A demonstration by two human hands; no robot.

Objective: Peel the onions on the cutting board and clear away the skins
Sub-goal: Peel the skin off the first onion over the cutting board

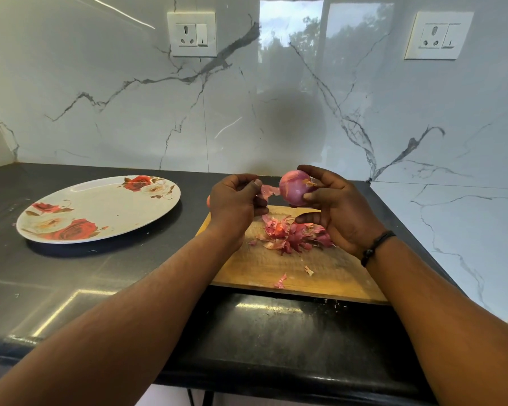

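My right hand (333,206) holds a red onion (294,187) in its fingertips, raised above the wooden cutting board (276,268). My left hand (235,203) pinches a strip of pink skin (269,191) that still hangs from the onion's left side. A heap of peeled red skins (291,234) lies on the board under my hands, with two small scraps (280,281) nearer the front edge. Something orange (208,200) peeks out behind my left hand; I cannot tell what it is.
A large white plate with a red rose pattern (100,208) sits on the black counter (85,273) to the left of the board. A marble wall with two power sockets (191,33) closes the back and right side.
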